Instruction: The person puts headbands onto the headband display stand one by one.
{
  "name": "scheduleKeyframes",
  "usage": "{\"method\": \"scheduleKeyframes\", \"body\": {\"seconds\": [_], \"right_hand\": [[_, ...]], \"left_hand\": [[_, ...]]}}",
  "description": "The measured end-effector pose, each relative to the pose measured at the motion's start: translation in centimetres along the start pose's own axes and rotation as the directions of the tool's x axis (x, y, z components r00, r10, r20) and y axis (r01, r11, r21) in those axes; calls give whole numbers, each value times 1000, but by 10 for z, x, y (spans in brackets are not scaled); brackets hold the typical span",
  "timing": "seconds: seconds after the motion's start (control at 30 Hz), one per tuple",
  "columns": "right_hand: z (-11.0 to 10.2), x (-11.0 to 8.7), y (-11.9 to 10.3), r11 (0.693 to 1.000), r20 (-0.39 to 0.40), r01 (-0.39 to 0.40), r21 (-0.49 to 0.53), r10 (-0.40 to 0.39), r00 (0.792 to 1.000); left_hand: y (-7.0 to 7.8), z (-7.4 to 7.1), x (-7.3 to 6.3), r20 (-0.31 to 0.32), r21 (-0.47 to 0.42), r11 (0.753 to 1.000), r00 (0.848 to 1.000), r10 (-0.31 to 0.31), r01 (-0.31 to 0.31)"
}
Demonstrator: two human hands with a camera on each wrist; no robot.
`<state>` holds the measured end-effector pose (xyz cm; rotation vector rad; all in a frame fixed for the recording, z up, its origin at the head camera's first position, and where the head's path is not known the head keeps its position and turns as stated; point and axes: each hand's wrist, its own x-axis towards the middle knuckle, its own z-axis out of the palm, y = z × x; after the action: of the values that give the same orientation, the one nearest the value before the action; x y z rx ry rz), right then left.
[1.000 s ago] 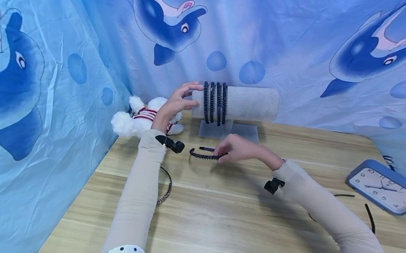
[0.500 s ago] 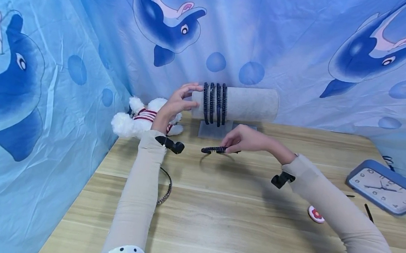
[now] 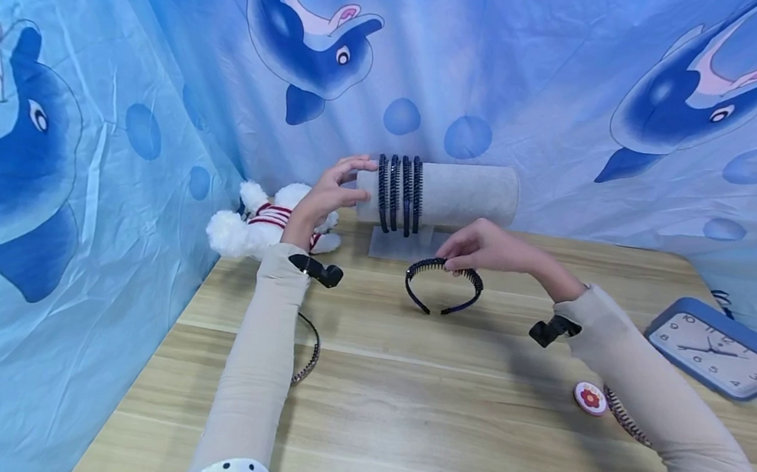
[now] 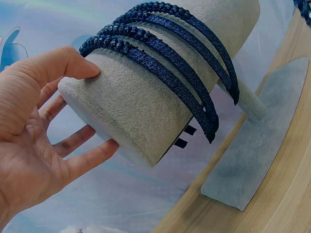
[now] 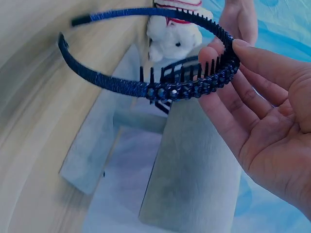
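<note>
Nearest, two sleeved forearms point(image 3: 254, 377) extend over the wooden surface point(image 3: 440, 442), partly covering a loose headband point(image 3: 315, 352) on the left and a second headband point(image 3: 624, 418) on the right, beside a flower badge point(image 3: 590, 398). Wood grain spans the stretch between them.

Farther in, the right hand point(image 3: 491, 248) angles leftward, its grip drawn to a thumb-and-finger pinch on the top of a dark headband point(image 3: 422, 266), held ends-down before the stand's base point(image 3: 387, 245). Only the right wrist view makes its faceted beads plain.

Behind, four headbands point(image 3: 399, 196) curve over a grey cylinder point(image 3: 469, 195) toward its left end, with grey fabric showing to their right. The left hand point(image 3: 333, 191) holds that end, grip spread wide; the left wrist view shows the thumb on top and the bands' tips hanging below. The surface's far edge meets a blue curtain point(image 3: 539, 91).
</note>
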<state>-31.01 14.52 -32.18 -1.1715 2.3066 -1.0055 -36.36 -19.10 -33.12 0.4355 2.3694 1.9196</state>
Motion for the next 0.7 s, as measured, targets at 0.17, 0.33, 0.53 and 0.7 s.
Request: {"method": "scheduleKeyframes", "body": {"seconds": [0.17,0.33,0.53,0.7], "right_hand": [[-10,-11,6,1000,-34,16,16,-15,999],[-22,-26,10,999,-77,-51,16,52,996],[-40,-47,12,985,-142,-170,9,169,975],[-51,-64,15,976,-199,-216,27,217,956]], "left_hand": [[11,1,-7,12,-1,1000,1000,-8,8],[13,2,-9,12,-9,1000,1000,-12,12],[12,2,-7,16,-1,1000,1000,2,-2],[12,1,-8,17,5,1000,1000,-8,8]]}}
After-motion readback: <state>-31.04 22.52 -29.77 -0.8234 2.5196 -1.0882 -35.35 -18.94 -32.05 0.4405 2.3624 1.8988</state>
